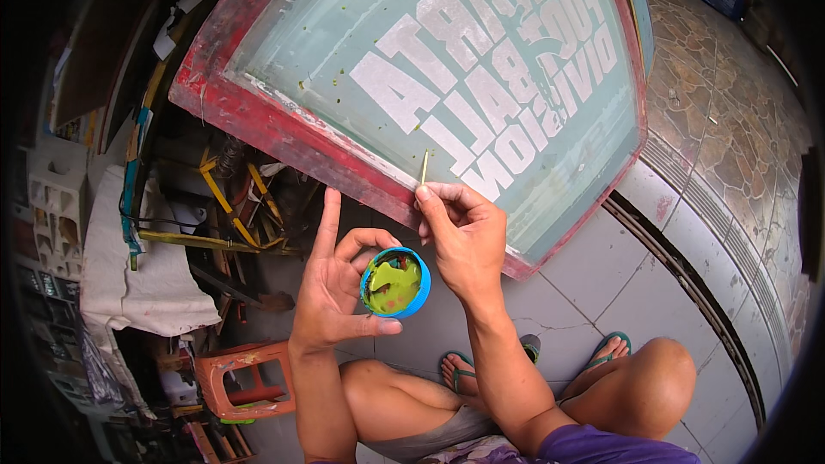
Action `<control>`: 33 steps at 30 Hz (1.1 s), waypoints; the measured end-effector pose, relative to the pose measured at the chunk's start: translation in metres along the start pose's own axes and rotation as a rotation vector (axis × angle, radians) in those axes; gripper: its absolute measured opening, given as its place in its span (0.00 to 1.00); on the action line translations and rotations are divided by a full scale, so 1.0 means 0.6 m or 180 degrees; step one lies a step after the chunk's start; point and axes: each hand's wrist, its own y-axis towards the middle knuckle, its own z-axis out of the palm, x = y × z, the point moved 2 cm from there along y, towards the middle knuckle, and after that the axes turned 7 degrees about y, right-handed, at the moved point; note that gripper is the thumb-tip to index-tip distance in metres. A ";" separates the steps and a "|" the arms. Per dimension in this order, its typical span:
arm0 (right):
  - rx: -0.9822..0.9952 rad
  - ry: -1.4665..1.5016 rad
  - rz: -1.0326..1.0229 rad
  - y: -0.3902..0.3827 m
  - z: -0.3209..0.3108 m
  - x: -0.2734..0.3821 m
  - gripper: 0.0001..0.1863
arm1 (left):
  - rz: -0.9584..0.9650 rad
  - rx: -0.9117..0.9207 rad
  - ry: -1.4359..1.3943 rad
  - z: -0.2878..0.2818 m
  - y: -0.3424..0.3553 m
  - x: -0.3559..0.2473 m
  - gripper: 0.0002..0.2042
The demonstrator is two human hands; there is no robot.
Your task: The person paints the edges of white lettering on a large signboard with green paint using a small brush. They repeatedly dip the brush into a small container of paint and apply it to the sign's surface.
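My left hand [344,283] holds a small blue round lid [395,282] filled with green paint, between thumb and fingers, with the index finger raised. My right hand [455,223] pinches a thin pale stick [424,167] pointed upward over a red-framed screen [301,77] of pale teal mesh with large white stencilled lettering. Small green flecks are scattered on the mesh. The right fingertips are at the frame's lower edge.
An orange plastic stool [245,363], a white cloth [146,249], concrete blocks [56,206] and a jumble of frames fill the left. My crossed legs and sandals are below on grey floor tiles [567,309]. Stone paving [705,94] and a dark metal track lie at the right.
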 end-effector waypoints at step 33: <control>0.0980 -0.2134 -0.1071 -0.081 -0.059 0.165 0.07 | 0.0807 -0.0779 0.2372 0.056 -0.026 -0.022 0.62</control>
